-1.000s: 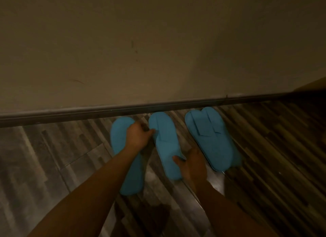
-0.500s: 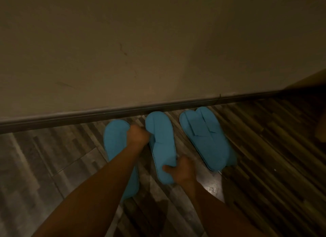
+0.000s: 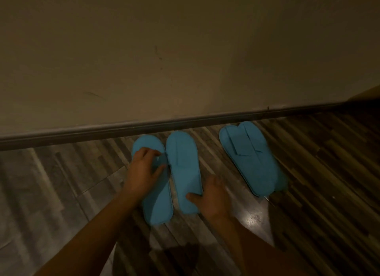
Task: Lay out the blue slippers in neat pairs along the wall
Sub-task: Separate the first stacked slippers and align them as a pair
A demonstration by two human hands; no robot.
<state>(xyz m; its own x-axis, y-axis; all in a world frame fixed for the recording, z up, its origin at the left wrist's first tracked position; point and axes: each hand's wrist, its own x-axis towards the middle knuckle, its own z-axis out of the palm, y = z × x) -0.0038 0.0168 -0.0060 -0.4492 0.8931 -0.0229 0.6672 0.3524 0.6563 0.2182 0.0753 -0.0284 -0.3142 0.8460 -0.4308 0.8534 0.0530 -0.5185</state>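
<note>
Setting: a dim view down at a wood-plank floor [image 3: 308, 173] that meets a plain wall [image 3: 185, 59] along a dark baseboard [image 3: 82, 132].

Left slipper [image 3: 156, 203]: blue, flat on the floor, toe just short of the baseboard, heel toward the person; its inner edge runs just beside the next slipper, touching or nearly so near the strap.

Left hand [image 3: 144, 168]: lies over the front half of the left slipper, fingers spread and bent down onto the strap area, thumb reaching toward the seam between the two slippers. It presses on the slipper; whether any fabric is pinched I cannot tell.

Middle slipper [image 3: 183, 164]: blue, flat, parallel to the left one, toe slightly nearer the baseboard, strap folded flat across it.

Right hand [image 3: 211, 197]: sits at the heel end of the middle slipper, on its right edge; the thumb lies across the blue sole, the other fingers curl at the slipper's side. Open, not closed round it as far as shows.

Finished pair [image 3: 250, 158]: two blue slippers overlapping, straps folded, angled with toes near the baseboard, well apart to the right of both hands and untouched.

Forearms: both bare, entering from the bottom edge.
</note>
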